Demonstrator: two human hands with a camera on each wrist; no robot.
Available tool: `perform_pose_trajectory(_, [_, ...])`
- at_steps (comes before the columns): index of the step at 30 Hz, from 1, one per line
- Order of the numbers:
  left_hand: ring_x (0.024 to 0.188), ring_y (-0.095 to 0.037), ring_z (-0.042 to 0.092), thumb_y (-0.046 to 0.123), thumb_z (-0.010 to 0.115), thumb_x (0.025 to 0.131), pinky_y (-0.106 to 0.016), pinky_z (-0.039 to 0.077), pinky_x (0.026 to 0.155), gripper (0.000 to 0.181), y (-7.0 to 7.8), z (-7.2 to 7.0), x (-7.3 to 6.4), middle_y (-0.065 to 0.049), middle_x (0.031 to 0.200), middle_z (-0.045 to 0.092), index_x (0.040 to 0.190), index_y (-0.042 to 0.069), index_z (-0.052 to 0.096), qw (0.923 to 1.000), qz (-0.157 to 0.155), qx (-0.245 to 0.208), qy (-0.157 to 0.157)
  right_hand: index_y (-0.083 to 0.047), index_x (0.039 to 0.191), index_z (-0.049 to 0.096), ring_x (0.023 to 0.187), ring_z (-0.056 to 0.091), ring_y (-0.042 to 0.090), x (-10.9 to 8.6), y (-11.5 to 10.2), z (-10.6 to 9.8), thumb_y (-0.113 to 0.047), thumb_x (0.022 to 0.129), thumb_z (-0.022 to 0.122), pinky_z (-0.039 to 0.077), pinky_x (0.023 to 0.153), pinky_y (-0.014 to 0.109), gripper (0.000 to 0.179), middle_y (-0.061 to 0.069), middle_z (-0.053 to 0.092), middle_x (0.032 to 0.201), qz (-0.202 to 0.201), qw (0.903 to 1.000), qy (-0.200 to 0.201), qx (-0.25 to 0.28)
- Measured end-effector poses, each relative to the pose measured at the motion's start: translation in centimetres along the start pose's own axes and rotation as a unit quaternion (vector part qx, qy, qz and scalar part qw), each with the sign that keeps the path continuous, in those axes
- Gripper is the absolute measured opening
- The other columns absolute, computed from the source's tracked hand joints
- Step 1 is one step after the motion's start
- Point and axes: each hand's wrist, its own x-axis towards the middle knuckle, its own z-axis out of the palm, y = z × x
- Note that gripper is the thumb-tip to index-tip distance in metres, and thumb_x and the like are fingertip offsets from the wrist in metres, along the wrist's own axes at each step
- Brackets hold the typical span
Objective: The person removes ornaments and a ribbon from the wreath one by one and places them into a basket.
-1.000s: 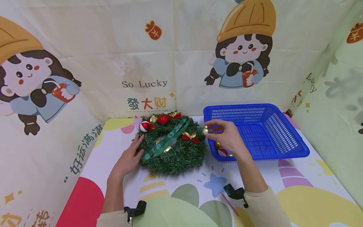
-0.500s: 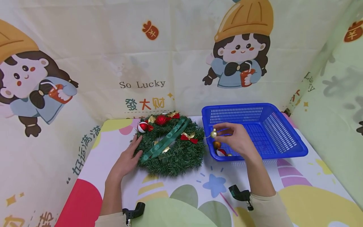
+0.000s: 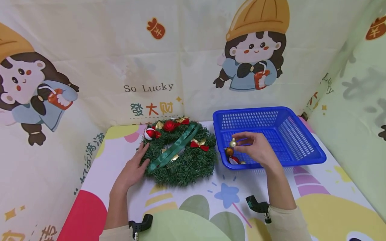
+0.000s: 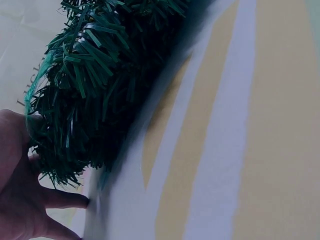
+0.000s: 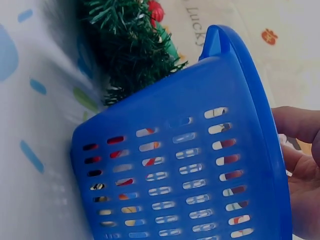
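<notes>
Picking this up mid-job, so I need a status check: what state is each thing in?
Wreath: lying flat, partly decorated
Green ribbon: laid across the wreath
Blue basket: upright, a few balls in its near left corner
Pale gold ball: pinched at the basket's left end
Left hand: touching the wreath
Right hand: pinching the pale gold ball

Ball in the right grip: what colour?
Pale gold; the ball shows best in the head view.
</notes>
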Motion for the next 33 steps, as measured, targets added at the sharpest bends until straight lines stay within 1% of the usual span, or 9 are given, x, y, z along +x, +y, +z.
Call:
perform_pose_trajectory(6, [0.160, -0.047, 0.007, 0.028, 0.045, 0.113, -0.070, 0.016, 0.124, 0.066, -0.1, 0.1, -0.1, -0.005, 0.177, -0.001, 0.170, 0.025, 0.011, 1.0000, -0.002, 0.002, -0.003, -0.012, 0.130, 0.073, 0.114, 0.069, 0.033, 0.1, 0.3, -0.3, -0.015, 0.092, 0.080, 0.056, 0.099, 0.052, 0.039, 0.015, 0.075, 0.122, 0.010, 0.9998, -0.011, -0.011])
perform_pose_trajectory(14, [0.160, -0.048, 0.007, 0.027, 0.045, 0.113, -0.070, 0.016, 0.124, 0.067, -0.1, -0.1, -0.4, -0.006, 0.177, -0.001, 0.170, 0.025, 0.010, 1.0000, -0.005, 0.007, -0.003, -0.011, 0.129, 0.073, 0.112, 0.070, 0.032, 0.4, 1.1, -0.4, -0.013, 0.092, 0.080, 0.060, 0.092, 0.045, 0.038, 0.015, 0.075, 0.121, 0.015, 0.9995, -0.022, -0.020])
perform_pose_trajectory(18, [0.159, -0.048, 0.008, 0.028, 0.045, 0.113, -0.071, 0.017, 0.123, 0.067, -0.2, -0.2, -0.2, -0.006, 0.177, 0.000, 0.170, 0.025, 0.010, 0.9999, -0.001, 0.013, -0.003, -0.011, 0.129, 0.074, 0.111, 0.070, 0.031, 0.6, 1.3, -0.5, -0.014, 0.092, 0.080, 0.060, 0.093, 0.047, 0.037, 0.015, 0.075, 0.120, 0.015, 0.9992, -0.025, -0.027])
perform_pose_trajectory(24, [0.160, -0.048, 0.008, 0.026, 0.046, 0.112, -0.071, 0.018, 0.123, 0.068, 0.1, -0.3, 0.2, -0.006, 0.177, 0.000, 0.170, 0.026, 0.010, 0.9999, 0.001, 0.008, -0.008, -0.011, 0.129, 0.073, 0.111, 0.070, 0.033, 0.8, 1.5, -0.6, -0.015, 0.093, 0.079, 0.059, 0.095, 0.051, 0.037, 0.015, 0.075, 0.121, 0.013, 0.9983, -0.031, -0.049])
perform_pose_trajectory(33, [0.159, -0.048, 0.009, 0.026, 0.046, 0.112, -0.071, 0.018, 0.123, 0.068, 0.1, -0.3, 0.4, -0.007, 0.177, 0.000, 0.170, 0.025, 0.009, 0.9999, 0.002, 0.013, -0.009, -0.011, 0.129, 0.073, 0.112, 0.070, 0.034, 1.0, 1.8, -0.7, -0.014, 0.094, 0.078, 0.060, 0.094, 0.050, 0.036, 0.016, 0.075, 0.121, 0.022, 0.9973, -0.036, -0.060])
